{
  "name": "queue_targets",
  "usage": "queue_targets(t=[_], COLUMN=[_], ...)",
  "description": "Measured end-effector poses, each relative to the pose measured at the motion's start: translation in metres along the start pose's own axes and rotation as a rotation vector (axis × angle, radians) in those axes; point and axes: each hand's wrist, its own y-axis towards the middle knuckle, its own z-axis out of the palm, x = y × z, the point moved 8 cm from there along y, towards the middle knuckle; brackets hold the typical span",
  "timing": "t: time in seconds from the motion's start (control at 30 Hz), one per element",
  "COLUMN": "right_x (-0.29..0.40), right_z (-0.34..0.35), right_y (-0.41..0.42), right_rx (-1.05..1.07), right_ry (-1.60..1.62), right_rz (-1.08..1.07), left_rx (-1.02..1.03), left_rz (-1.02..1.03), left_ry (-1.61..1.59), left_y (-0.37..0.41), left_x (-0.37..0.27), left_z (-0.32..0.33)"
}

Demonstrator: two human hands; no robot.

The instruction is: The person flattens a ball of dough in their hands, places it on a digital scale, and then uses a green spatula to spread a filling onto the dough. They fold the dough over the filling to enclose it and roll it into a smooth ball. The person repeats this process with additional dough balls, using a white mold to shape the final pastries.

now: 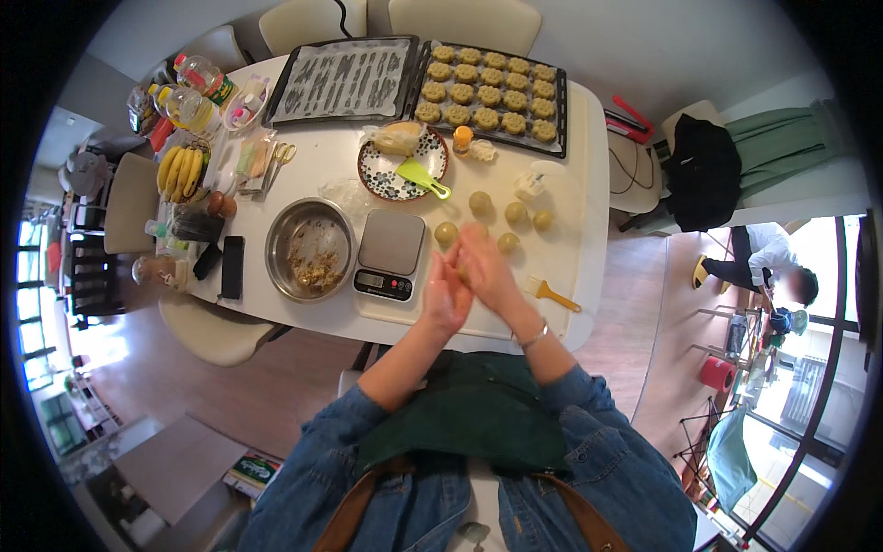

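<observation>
My left hand (447,297) and my right hand (486,269) are cupped together over the mat, a dough ball mostly hidden between the palms. Several greenish dough balls (516,212) lie around the fingertips. To the left are a kitchen scale (392,241) and a steel bowl (276,252) with crumbly filling. A pastry brush (557,297) rests to the right. Beyond my hands, a flowered plate (376,169) holds a lime-green scraper (421,176) and a wrapped lump of dough (399,141).
At the back are a tray of molded pastries (489,96) and a lined baking tray (345,79). An orange-capped jar (461,141) stands near the plate. Bananas (183,172), oil bottles (186,110) and scissors (279,162) are on the left. A person (766,259) is off to the right.
</observation>
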Motion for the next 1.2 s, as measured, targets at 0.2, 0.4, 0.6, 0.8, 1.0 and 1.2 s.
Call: queue_targets(t=[0.2, 0.4, 0.6, 0.8, 1.0, 1.2], right_x=[0.082, 0.043, 0.060, 0.020, 0.037, 0.000], right_z=[-0.001, -0.012, -0.009, -0.032, -0.001, -0.025], right_y=[-0.007, -0.023, -0.010, -0.014, -0.040, 0.002], right_rx=[0.085, -0.091, -0.096, -0.080, 0.034, -0.140], right_ry=[-0.026, 0.261, 0.052, 0.358, 0.677, 0.387], right_rz=[-0.181, -0.068, -0.172, -0.028, 0.119, 0.055], left_rx=[0.362, 0.101, 0.058, 0.104, -0.099, 0.055], left_rz=[0.098, 0.033, -0.102, -0.116, -0.090, -0.095], left_ry=[0.023, -0.039, -0.003, -0.329, -0.176, -0.164], left_y=[-0.010, 0.004, -0.021, -0.019, -0.012, -0.010], left_x=[0.017, -0.011, 0.021, -0.008, 0.003, 0.013], left_z=[-0.011, -0.013, 0.010, 0.021, -0.011, 0.009])
